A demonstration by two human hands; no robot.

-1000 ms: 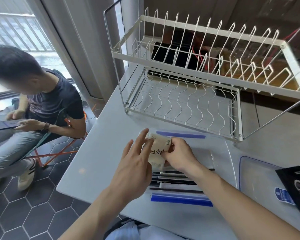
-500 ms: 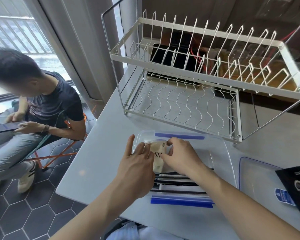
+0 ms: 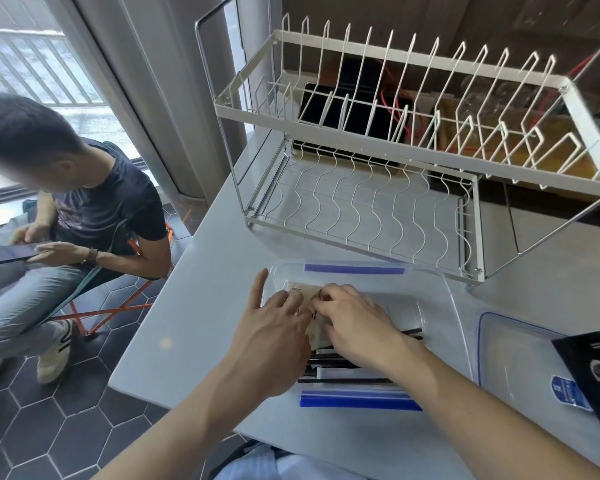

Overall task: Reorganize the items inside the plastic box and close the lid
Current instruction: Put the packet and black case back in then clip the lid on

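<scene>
While both hands worked inside the clear plastic box (image 3: 444, 306), which sat on the white desk (image 3: 194, 306) near its front edge and just in front of the wire dish rack (image 3: 378, 188), a beige printed packet (image 3: 305, 299) was being pressed down flat toward the box's far-left corner, probably so the contents would lie low enough for the lid to seat. Left hand (image 3: 274, 341) lay mostly spread, index finger straight and raised over the box's left wall, other fingers flat on the packet; it curled round nothing. Right hand (image 3: 354, 323) had fingers bent at the packet's top edge, apparently pinching it, though the exact grip was hidden by the knuckles. Black stick-like items (image 3: 347, 370) lay lengthwise on a white insert at the box's near end, partly under the wrists; could not tell what they were. Blue latch flaps showed at the box's far and near rims. Blue-trimmed lid (image 3: 520, 358) lay flat on the desk to the right, off the box, a black booklet (image 3: 593, 372) resting across its right side. Judged: rearranging under way, lid step not yet begun. A seated person (image 3: 84, 209) with a phone was off the desk's left edge.
</scene>
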